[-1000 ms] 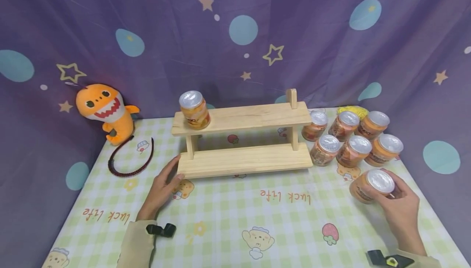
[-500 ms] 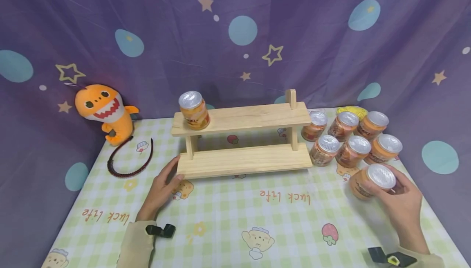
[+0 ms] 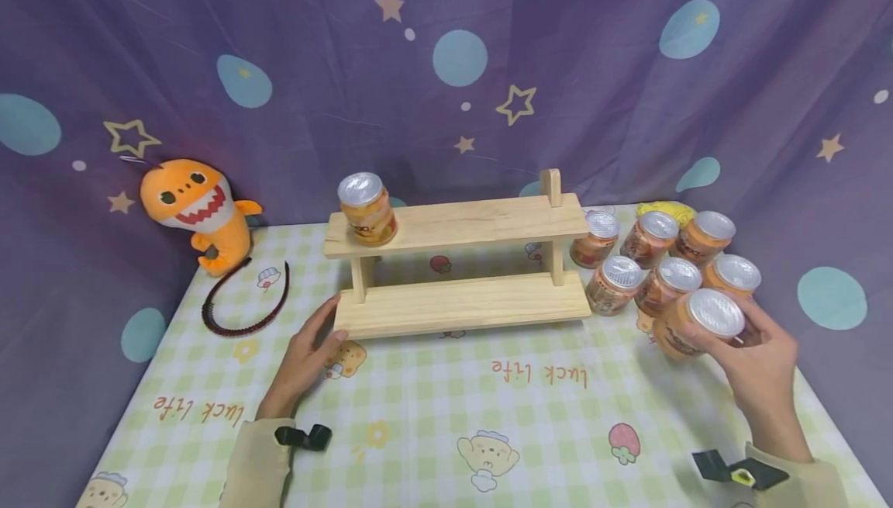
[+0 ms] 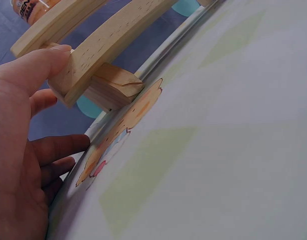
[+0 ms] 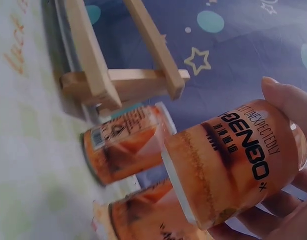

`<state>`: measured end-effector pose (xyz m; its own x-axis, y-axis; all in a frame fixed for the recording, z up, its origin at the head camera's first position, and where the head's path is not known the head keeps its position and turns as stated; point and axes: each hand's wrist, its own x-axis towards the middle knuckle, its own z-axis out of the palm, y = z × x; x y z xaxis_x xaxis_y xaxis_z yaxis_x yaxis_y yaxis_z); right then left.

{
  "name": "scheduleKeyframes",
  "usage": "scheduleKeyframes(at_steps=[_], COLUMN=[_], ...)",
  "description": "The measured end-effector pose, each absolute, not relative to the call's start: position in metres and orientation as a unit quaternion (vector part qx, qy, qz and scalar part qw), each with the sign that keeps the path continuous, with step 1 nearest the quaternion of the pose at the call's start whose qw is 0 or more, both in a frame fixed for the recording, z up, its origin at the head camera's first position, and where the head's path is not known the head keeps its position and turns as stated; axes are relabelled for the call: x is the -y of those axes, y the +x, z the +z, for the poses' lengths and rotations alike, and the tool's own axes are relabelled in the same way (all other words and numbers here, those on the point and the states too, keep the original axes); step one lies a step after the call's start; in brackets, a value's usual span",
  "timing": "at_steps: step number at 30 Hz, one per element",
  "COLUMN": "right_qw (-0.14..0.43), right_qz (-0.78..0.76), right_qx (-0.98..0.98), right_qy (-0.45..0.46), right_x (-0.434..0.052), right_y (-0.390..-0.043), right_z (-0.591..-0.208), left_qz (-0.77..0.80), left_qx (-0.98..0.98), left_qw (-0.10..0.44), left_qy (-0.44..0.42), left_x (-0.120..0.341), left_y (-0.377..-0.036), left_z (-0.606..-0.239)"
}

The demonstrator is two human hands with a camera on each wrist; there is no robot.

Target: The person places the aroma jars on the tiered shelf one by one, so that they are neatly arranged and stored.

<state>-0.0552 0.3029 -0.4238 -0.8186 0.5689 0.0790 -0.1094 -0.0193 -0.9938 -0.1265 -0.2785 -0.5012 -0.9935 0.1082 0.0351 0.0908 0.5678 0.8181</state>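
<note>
My right hand grips an orange-labelled can with a silver lid, thumb at the near side and fingers around the far side. In the right wrist view this can shows dark "DENBO" lettering and overlaps two other cans. My left hand holds the left end of the two-tier wooden shelf; the left wrist view shows the thumb on the lower board's end and the index finger below it, other fingers off the wood. One can stands upright at the upper board's left end.
Several matching cans stand grouped right of the shelf, with a yellow item behind them. An orange shark plush leans at the back left, a dark headband before it. A purple curtain hangs behind the checked tablecloth.
My right hand has raised its can and brought it slightly farther back, nearer the grouped cans. My left hand and the shelf have stayed put.
</note>
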Motion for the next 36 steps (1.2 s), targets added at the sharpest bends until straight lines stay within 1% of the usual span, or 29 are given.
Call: scheduleKeyframes(at_steps=[13,21,30,36], right_qw=[0.232,0.217,0.196,0.188], right_qz=[0.683,0.693,0.664,0.649], right_qx=[0.684,0.686,0.721,0.738], right_qy=[-0.107,-0.031,-0.015,0.014], right_x=[-0.281,-0.262,-0.244,-0.230], right_y=[-0.081,-0.097,-0.111,-0.122], right_z=[-0.404,-0.394,-0.374,-0.363], left_qz=[0.468,0.467,0.469,0.467], left_qx=[-0.882,-0.882,-0.882,-0.883], left_qw=[0.013,0.011,0.012,0.012], left_qy=[0.057,0.061,0.056,0.056], left_x=[0.280,0.281,0.281,0.280], left_y=[-0.127,-0.127,-0.127,-0.127], left_z=[-0.504,-0.503,-0.504,-0.503])
